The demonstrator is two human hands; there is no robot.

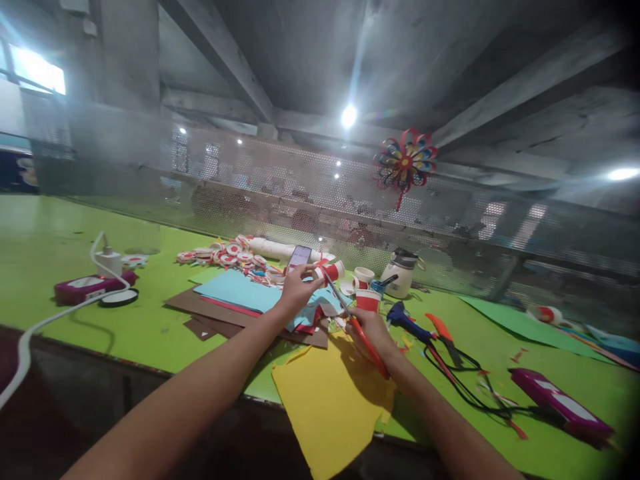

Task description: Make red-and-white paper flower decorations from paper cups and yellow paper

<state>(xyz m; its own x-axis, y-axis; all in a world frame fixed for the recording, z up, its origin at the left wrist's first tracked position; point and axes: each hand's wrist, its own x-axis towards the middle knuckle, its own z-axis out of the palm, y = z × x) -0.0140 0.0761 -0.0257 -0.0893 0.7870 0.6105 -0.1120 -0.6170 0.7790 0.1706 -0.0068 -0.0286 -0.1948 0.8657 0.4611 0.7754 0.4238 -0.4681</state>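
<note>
My left hand grips a red and white paper cup, tilted on its side above the craft paper. In my right hand is a pair of scissors with red-orange handles, its blades pointing up and left to the cup. The blade tips overlap the cup; whether they are cutting it I cannot tell. Beneath my right hand a yellow sheet hangs over the table's front edge. Another red and white cup stands upright just beyond the right hand.
Blue sheets lie on brown cardboard, with a phone propped behind. A blue glue gun, an orange-handled cutter and a purple power strip lie right. A white kettle stands behind; a white cable crosses the left.
</note>
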